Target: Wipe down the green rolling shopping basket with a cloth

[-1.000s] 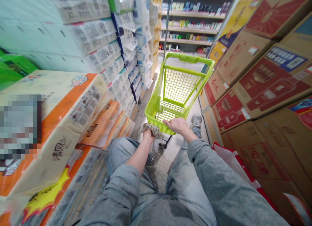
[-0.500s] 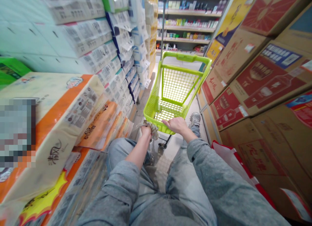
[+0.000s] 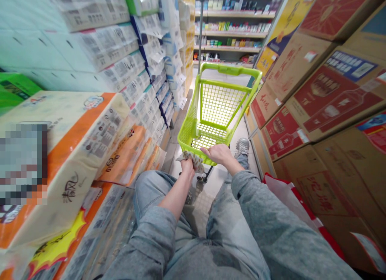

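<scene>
- Left hand (image 3: 187, 165): clutching patterned cloth (image 3: 197, 163) against near end of green cart (image 3: 226, 125).
- Right hand (image 3: 220, 153): curled on cart's near rim, beside cloth.

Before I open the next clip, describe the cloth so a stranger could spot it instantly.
Find the lime-green cart straight ahead. At its near end, the left hand grips the cloth: crumpled, pale and dark-patterned, unlike the cart's plain green plastic.

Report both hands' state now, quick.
Left hand: closed, holding a patterned cloth.
Right hand: closed on the near rim of the green cart, fingertips hidden.
</scene>
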`<state>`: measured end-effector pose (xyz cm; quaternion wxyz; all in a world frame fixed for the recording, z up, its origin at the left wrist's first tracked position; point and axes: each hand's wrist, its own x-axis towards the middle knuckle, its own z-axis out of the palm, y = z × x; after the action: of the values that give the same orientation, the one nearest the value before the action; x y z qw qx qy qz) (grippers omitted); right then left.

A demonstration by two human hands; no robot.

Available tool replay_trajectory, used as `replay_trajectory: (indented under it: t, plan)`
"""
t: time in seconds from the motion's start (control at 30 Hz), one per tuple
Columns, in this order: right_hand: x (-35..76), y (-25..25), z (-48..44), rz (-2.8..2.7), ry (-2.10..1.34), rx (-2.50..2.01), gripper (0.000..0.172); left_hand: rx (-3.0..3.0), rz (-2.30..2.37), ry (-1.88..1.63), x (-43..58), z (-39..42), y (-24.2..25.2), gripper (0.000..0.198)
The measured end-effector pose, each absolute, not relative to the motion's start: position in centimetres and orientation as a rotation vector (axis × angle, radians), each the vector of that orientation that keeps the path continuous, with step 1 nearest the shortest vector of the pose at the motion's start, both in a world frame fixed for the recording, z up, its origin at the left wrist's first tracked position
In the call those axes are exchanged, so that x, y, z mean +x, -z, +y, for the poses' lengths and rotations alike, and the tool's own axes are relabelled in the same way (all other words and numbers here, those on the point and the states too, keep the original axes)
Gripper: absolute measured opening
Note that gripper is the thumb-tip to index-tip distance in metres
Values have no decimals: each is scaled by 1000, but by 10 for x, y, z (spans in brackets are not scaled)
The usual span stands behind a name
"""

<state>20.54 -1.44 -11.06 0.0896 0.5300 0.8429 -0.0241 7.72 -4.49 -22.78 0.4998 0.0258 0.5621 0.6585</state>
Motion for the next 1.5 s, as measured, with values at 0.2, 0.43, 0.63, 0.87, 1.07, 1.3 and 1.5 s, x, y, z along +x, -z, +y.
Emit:
replay_trajectory:
  t: [0.2, 0.43, 0.63, 0.87, 1.07, 1.3, 1.5]
  plan:
    - [206, 106, -15, 2483, 90, 1588, 94, 187, 1503, -1508, 70, -47, 212, 17]
    - [211, 106, -14, 2487, 118, 1614, 93, 237, 1477, -1449, 72, -64, 214, 18]
    - [206, 107, -15, 2510, 102, 1592, 94, 139, 1404, -1436, 88, -60, 220, 19]
    - [204, 107, -15, 2531, 107, 1600, 95, 98, 1431, -1439, 91, -43, 221, 18]
    - [208, 105, -14, 2500, 144, 1608, 94, 232, 1460, -1462, 88, -51, 217, 18]
    - [208, 107, -14, 2508, 128, 1607, 93, 176, 1454, -1390, 93, -60, 216, 17]
    - [206, 107, -15, 2528, 117, 1598, 91, 55, 1382, -1362, 102, -63, 216, 21]
